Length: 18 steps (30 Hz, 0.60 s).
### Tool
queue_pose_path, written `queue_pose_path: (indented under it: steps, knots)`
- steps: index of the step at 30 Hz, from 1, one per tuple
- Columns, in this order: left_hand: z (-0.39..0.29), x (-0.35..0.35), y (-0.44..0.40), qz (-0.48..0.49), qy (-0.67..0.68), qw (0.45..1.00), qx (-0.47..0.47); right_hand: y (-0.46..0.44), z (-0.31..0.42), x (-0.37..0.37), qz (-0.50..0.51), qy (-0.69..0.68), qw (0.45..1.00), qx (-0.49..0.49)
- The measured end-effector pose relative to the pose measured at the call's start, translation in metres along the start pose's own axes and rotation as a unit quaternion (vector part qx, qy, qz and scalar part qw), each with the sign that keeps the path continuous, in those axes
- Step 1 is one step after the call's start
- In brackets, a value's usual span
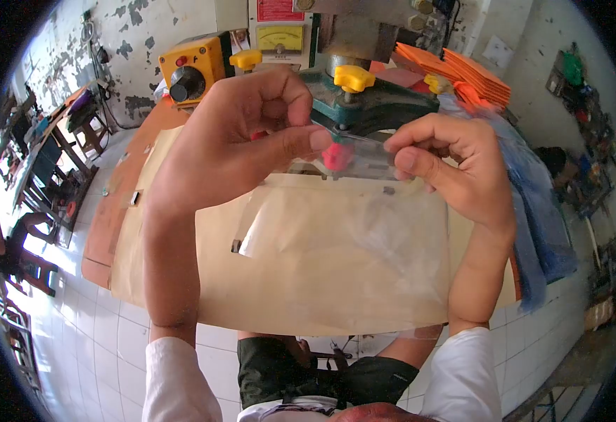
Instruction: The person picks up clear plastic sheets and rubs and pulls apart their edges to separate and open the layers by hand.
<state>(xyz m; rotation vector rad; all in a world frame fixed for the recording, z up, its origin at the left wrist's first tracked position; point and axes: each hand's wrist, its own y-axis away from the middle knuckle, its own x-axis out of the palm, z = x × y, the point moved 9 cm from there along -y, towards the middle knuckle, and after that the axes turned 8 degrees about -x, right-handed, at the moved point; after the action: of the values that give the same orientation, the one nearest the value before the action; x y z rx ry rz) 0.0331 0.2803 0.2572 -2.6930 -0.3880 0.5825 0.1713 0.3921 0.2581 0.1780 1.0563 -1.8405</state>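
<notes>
My left hand (252, 141) is raised at the centre left, its thumb and fingers pinched at the left end of a small clear plastic piece (371, 158). At the other end, my right hand (448, 158) pinches the same piece between thumb and fingers. A pink-red spot (337, 156) shows at the clear piece near my left thumb. Below my hands a large transparent sheet (350, 246) lies on tan paper (216, 288) that covers the table.
Behind my hands stands a green machine (392, 105) with a yellow knob (354, 79). A yellow control box (194, 67) is at the back left. Orange stacked pieces (473, 74) lie at the back right, above blue plastic sheets (540, 218). A metal-like bit (136, 197) sits on the left.
</notes>
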Motion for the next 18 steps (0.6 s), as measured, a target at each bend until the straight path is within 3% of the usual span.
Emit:
queue_pose_path:
  steps: [4, 12, 18]
  knots:
    - [0.009, 0.0, -0.001, -0.016, 0.001, 0.999, -0.047, 0.001, -0.001, 0.0, 0.021, 0.011, 1.0, 0.01]
    - [0.002, 0.015, -0.001, 0.015, -0.007, 0.999, -0.035, 0.001, 0.0, 0.002, 0.031, -0.005, 0.999, 0.021]
    - [0.004, 0.022, -0.001, 0.037, -0.046, 0.998, -0.002, 0.001, 0.002, 0.008, 0.04, 0.032, 0.998, -0.041]
